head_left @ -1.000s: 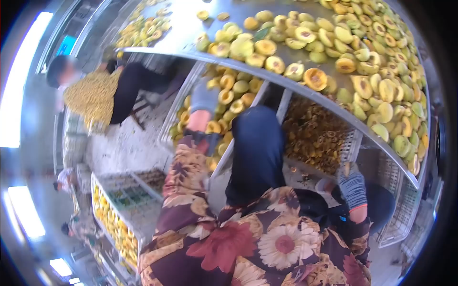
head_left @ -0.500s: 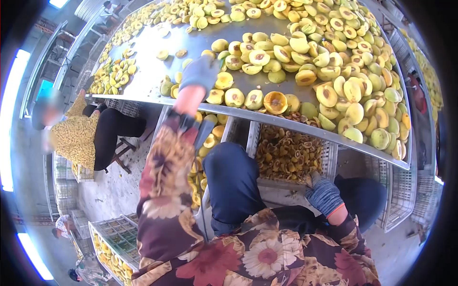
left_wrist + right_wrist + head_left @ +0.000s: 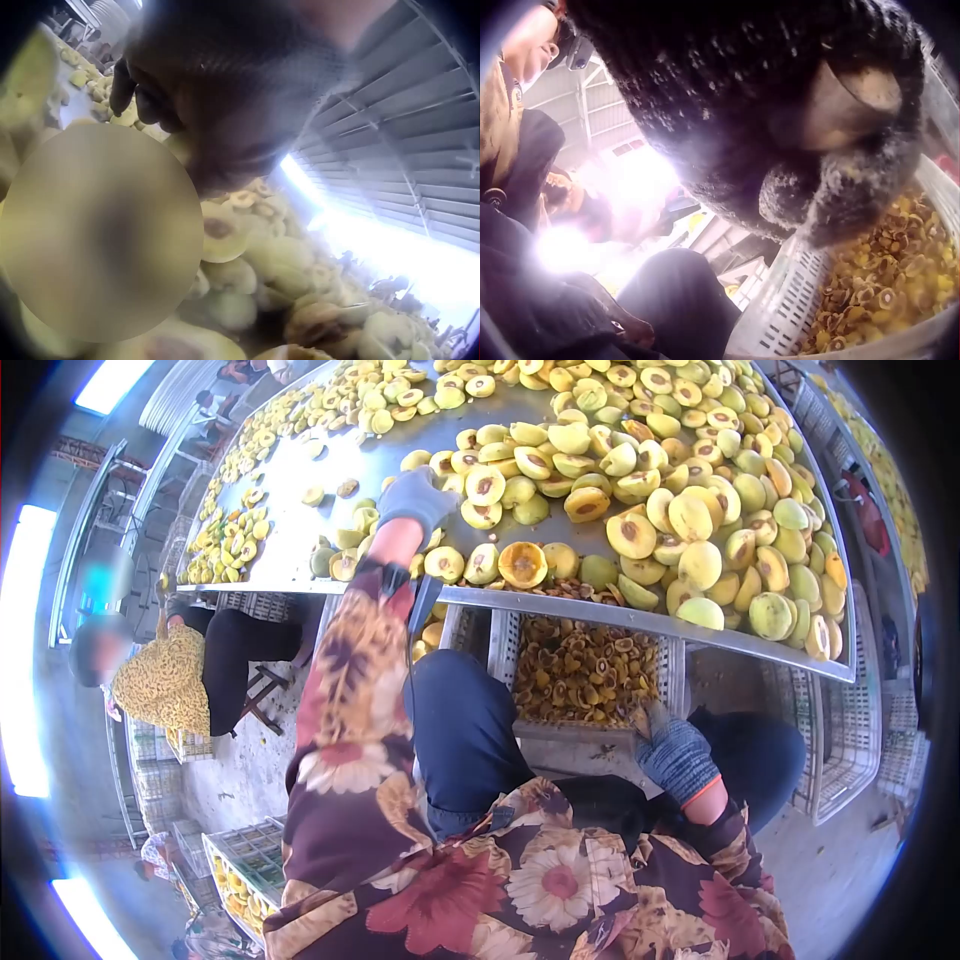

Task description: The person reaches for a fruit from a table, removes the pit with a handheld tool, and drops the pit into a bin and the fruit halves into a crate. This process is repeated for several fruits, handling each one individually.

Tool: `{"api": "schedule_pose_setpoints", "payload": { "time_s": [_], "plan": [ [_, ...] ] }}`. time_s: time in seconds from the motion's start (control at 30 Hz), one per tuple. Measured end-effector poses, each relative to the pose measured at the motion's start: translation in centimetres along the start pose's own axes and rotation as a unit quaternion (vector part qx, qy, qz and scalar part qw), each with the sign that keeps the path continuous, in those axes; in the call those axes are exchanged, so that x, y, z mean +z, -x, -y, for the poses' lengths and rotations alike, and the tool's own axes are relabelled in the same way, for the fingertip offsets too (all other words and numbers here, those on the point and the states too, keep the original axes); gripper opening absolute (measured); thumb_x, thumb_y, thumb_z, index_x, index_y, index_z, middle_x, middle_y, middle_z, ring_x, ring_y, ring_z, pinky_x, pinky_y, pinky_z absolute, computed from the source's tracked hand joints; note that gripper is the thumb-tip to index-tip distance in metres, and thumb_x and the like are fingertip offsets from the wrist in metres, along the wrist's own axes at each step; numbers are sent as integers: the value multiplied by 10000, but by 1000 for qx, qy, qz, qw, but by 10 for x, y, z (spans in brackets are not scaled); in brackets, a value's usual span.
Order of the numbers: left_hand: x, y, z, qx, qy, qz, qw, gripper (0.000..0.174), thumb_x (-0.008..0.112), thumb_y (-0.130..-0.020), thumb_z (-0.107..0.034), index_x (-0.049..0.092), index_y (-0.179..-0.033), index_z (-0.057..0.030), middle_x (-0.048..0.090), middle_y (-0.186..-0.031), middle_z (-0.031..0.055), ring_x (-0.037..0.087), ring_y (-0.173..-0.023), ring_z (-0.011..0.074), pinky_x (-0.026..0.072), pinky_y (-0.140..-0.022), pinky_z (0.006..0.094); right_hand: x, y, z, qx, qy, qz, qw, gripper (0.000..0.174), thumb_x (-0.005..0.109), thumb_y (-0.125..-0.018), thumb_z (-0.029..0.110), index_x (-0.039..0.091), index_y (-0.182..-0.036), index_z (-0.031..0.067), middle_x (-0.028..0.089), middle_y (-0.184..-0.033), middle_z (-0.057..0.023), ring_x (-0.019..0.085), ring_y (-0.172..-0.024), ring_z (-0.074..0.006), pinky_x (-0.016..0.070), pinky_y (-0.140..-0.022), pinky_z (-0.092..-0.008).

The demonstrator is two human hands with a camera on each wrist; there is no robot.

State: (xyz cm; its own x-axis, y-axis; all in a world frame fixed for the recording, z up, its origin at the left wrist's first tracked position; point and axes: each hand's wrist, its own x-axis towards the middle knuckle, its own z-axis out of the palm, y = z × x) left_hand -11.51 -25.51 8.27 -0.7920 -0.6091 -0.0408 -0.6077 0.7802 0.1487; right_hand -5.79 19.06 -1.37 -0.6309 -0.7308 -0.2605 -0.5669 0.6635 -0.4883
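My left hand [image 3: 415, 500], in a grey-blue glove, reaches over the metal table [image 3: 300, 525] among halved yellow-green stone fruit [image 3: 485, 485]. In the left wrist view its fingers [image 3: 124, 90] bend down toward the fruit; I cannot tell whether they grip a half. A large blurred disc hides much of that view. My right hand [image 3: 678, 760], in a dark knitted glove, is held low by the right knee. Its fingers wrap a short cylindrical tool handle [image 3: 851, 105] with a pale end. Near the table edge lies a hollowed orange half [image 3: 522, 565].
Under the table edge, a white slotted crate [image 3: 791, 304] holds brown pits and scraps [image 3: 585, 672]. Fruit halves are piled thickly on the table's right. Another person [image 3: 165, 680] sits at the left. My knee [image 3: 460, 710] is beside the crate; more crates [image 3: 840, 750] stand at right.
My left hand has risen from the fruit crate below to the fruit on the table. The right hand stays low, holding its tool. The head view has shifted, showing more table.
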Motion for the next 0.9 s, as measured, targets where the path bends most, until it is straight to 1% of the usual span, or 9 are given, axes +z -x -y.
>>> {"api": "schedule_pose_setpoints", "payload": {
  "time_s": [0.07,0.1,0.13,0.27,0.3,0.4,0.5,0.67,0.9],
  "plan": [
    [4,24,-1,83,184,-22,979,435,730,-709,-310,611,-992,-2,654,-960,145,631,-853,272,516,-756,374,-21,-9,22,12,-83,-19,996,330,610,-831,235,494,-1085,60,621,-774,-214,616,-705,-383,495,-603,-460],
    [7,49,-11,56,433,76,897,415,704,-741,-235,582,-1060,1,640,-984,127,632,-884,251,522,-765,360,-26,-14,28,-48,-95,-100,989,343,619,-828,208,492,-1102,46,621,-783,-207,615,-703,-377,496,-607,-451],
    [7,82,-29,22,648,170,742,409,678,-774,-160,553,-1127,4,627,-1009,110,633,-915,230,528,-773,347,-29,-18,33,-106,-106,-179,972,358,628,-825,181,489,-1120,32,621,-792,-200,614,-701,-370,497,-610,-442],
    [22,158,-61,24,781,288,554,364,513,-907,-233,495,-1198,-16,625,-1041,109,643,-841,232,526,-642,329,-59,-39,77,-196,-43,-337,920,470,648,-810,222,481,-1182,-13,629,-748,-169,626,-711,-334,504,-622,-429],
    [24,168,-71,-11,819,304,487,378,500,-919,-257,485,-1209,-16,625,-1051,119,641,-848,239,517,-629,327,-58,-45,77,-170,-44,-309,935,457,636,-816,236,488,-1171,-11,629,-746,-178,628,-720,-337,503,-636,-436],
    [32,192,-82,-20,853,310,420,344,457,-943,-310,510,-1159,-48,628,-1009,94,629,-884,195,522,-704,314,-59,-53,82,-66,-61,-169,981,411,579,-843,294,512,-1121,-1,627,-790,-234,629,-783,-360,492,-715,-468],
    [36,206,-81,-12,830,292,475,397,430,-967,-380,515,-1171,-49,627,-1008,86,604,-912,177,501,-739,328,-43,-49,79,-77,-2,-181,980,436,581,-837,307,509,-1133,-5,625,-835,-253,623,-815,-373,484,-750,-469],
    [66,210,-82,15,832,260,489,531,309,-982,-498,484,-1215,-53,609,-1024,92,603,-797,166,463,-553,250,-53,-38,93,-20,-63,-103,993,505,590,-823,323,492,-1181,-20,624,-905,-262,611,-871,-401,490,-785,-458],
    [81,216,-79,193,612,60,765,469,531,-941,-326,406,-1213,35,596,-1062,113,585,-935,213,477,-820,340,-55,-43,101,-4,-63,-75,995,488,590,-821,311,496,-1161,-27,618,-933,-267,603,-895,-407,486,-800,-461]
  ]
}}
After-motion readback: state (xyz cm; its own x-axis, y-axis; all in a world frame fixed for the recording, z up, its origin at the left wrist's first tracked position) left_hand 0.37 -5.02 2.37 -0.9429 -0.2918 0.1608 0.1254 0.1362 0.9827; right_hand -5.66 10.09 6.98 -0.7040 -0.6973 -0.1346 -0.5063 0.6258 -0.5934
